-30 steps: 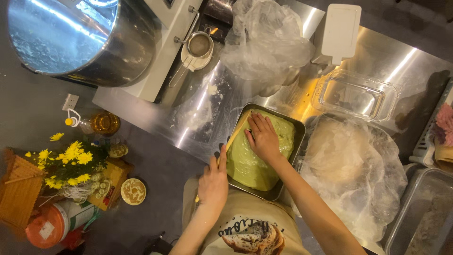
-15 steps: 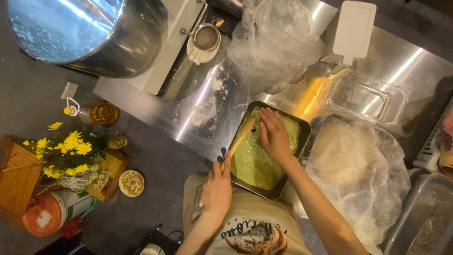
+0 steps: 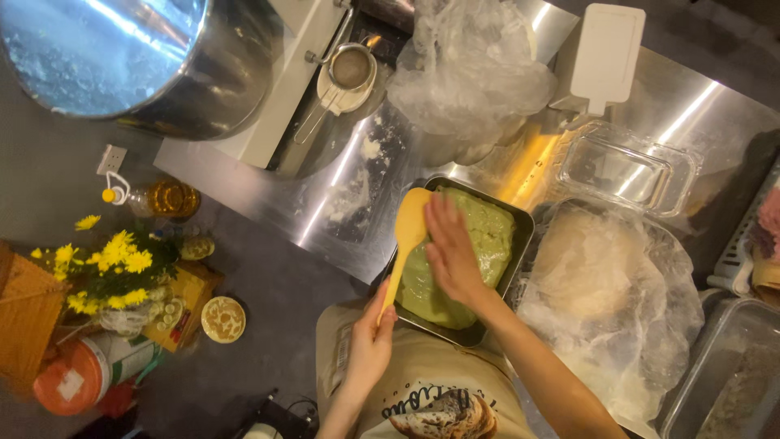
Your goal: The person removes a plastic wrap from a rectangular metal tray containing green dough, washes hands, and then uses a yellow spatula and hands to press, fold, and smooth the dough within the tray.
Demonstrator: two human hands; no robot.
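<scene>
the left hand (image 3: 367,345) holds the handle end of a yellow spatula (image 3: 406,237), whose blade lies at the left edge of a dark rectangular pan (image 3: 520,236) filled with green dough (image 3: 479,244). the right hand (image 3: 451,252) lies flat, fingers spread, on the dough. the pan sits at the near edge of the steel surface (image 3: 268,203). just right of it lies a pale dough mass under clear plastic film (image 3: 609,293), and beyond that an empty clear container (image 3: 626,171).

Warm, uneven light — bright glare streaks across the steel counter (image 3: 487,162) in the upper right of the frame, while the floor (image 3: 268,293) at lower left sits dim. Edges soften slightly — the right hand (image 3: 451,252) looks motion-blurred.
</scene>
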